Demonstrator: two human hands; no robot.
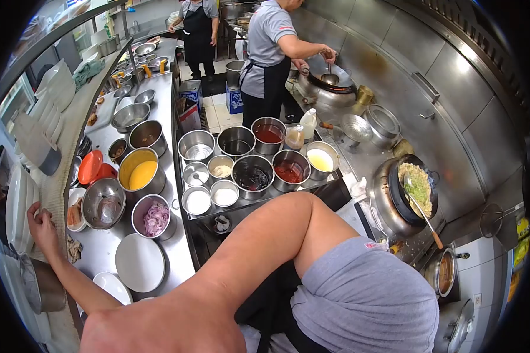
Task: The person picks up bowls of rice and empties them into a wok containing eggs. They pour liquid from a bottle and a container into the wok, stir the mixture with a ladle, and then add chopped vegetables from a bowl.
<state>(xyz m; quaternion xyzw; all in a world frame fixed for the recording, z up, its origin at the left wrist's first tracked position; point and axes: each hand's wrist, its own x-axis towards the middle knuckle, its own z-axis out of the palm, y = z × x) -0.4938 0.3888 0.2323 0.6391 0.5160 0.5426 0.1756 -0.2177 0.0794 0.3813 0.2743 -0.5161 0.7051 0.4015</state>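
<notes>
My left hand (pixel 43 228) is at the far left edge, at the lip of the shelf (pixel 62 165). Its fingers are apart and loosely bent, with nothing seen in them. White plates (pixel 19 206) stand on edge right beside it, and a metal pot (pixel 44 285) sits just below. My right arm bends sharply across the lower middle, elbow up. My right hand (pixel 159 326) looms very close at the bottom edge, its fingers out of view. Near the left forearm are a round white plate (pixel 140 263), a pot of sliced red onion (pixel 153 219) and a steel bowl (pixel 103 203).
Sauce pots, including one of dark sauce (pixel 252 176), crowd the middle counter. On the right, a wok (pixel 403 191) holds fried rice with chopped greens and a ladle (pixel 421 212). One person (pixel 265 59) works at another wok (pixel 330 88); another person (pixel 199 35) stands behind.
</notes>
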